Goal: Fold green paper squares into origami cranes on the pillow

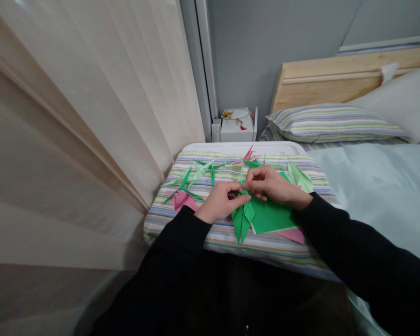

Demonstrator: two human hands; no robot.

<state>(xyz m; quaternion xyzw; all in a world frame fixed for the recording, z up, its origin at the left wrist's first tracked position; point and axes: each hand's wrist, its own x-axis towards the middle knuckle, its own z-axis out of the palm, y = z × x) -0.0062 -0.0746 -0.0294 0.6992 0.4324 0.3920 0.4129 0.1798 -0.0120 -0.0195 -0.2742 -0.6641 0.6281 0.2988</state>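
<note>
Pinching the upper end of a long, pointed piece of folded green paper (245,217), the left hand (223,201) and right hand (271,185) meet in the head view, their fingertips close together and the other fingers curled. The two split points of the green piece hang toward the near edge of a white-rimmed counter (210,147), which is covered with a multicoloured striped cloth (215,238).

Just right of the folded piece, partly beneath the right hand, lies a flat, bright green paper sheet (275,215), with a pink paper sheet (293,234) showing under its lower right corner. Beyond the right wrist is a pale green folded paper piece (298,176).

On the left side of the cloth are a dark green folded paper crane (183,188), a crumpled-looking pink folded paper piece (182,200) and a light green paper crane (201,171). A pink paper crane (248,156) sits near the far rim.
</note>
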